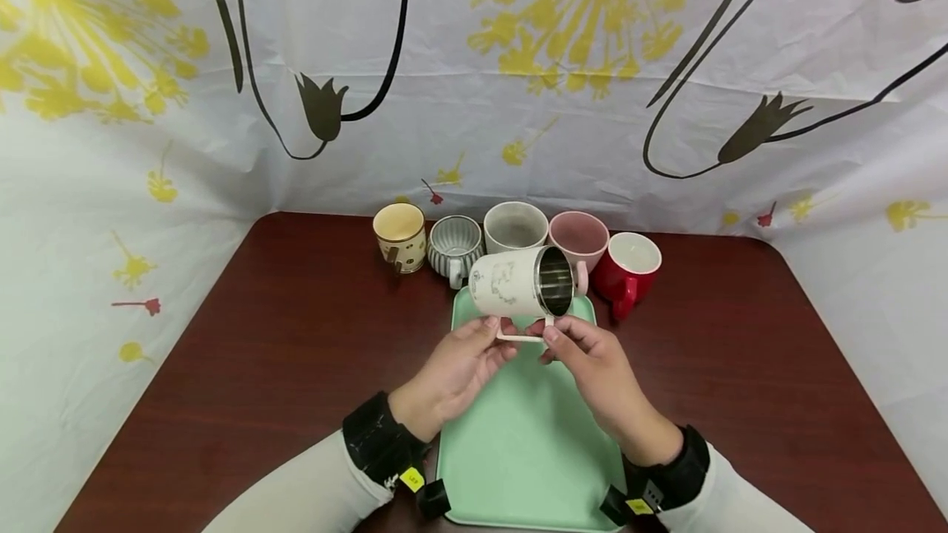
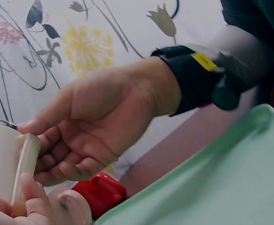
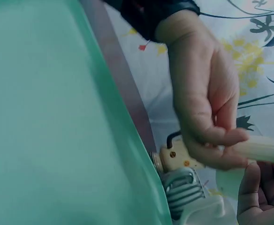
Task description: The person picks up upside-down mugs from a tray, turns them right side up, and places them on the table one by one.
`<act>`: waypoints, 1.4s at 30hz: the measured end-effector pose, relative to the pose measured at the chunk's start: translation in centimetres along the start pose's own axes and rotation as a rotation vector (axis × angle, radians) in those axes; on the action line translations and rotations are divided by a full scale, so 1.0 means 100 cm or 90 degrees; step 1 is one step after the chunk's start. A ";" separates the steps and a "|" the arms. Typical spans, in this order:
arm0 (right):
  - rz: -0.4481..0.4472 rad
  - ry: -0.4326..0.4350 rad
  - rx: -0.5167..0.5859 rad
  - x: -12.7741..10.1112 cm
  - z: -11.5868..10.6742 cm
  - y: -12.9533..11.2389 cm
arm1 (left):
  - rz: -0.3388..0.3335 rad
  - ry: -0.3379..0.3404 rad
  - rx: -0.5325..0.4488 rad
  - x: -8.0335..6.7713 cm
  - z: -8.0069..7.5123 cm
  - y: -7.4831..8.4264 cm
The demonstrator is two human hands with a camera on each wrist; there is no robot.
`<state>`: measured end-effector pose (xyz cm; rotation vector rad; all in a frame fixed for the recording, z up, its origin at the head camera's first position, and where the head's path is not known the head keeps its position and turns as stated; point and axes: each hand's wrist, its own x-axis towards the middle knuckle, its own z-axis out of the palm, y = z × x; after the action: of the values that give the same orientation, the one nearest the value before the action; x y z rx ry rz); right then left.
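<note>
Counter (image 1: 296, 352): dark red-brown, cloth backdrop behind it.

Tray (image 1: 526, 442): green, at the middle of the near edge, long axis running near to far. Nothing lies in it.

Row of five mugs along the far edge, left to right: yellow mug (image 1: 400, 235), striped mug (image 1: 454, 247), grey mug (image 1: 515, 227), pink mug (image 1: 578, 238), red mug (image 1: 627, 268). All upright, mouths up, no contents visible. Red mug's handle faces the near edge.

Steel mug (image 1: 522, 282): white outside, metal inside, held in the air over the far end of the tray, just in front of the grey and pink mugs. It lies on its side: long axis roughly level, parallel to the far edge. Mouth points right, base left, handle (image 1: 522, 337) down. Interior looks empty.

Left hand (image 1: 452, 373): fingers curled, pinching the left end of the handle, thumb on top (right wrist view). Right hand (image 1: 603, 373): fingers curled round the right end of the handle, thumb at the rim side.
</note>
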<state>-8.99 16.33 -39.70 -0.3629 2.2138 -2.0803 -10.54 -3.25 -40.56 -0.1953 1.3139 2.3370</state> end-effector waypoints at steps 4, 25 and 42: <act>0.005 -0.019 0.106 -0.001 0.000 0.001 | -0.017 -0.016 0.037 0.000 -0.002 -0.006; -0.005 -0.063 0.242 -0.006 -0.008 -0.014 | -0.050 -0.081 0.083 -0.005 -0.001 -0.008; -0.052 0.086 0.149 -0.011 -0.070 -0.027 | 0.121 -0.081 0.554 -0.026 -0.032 0.023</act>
<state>-9.13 23.27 -36.64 -0.3069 2.0214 -2.4427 -9.57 -7.74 -39.66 0.3572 2.1928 1.6567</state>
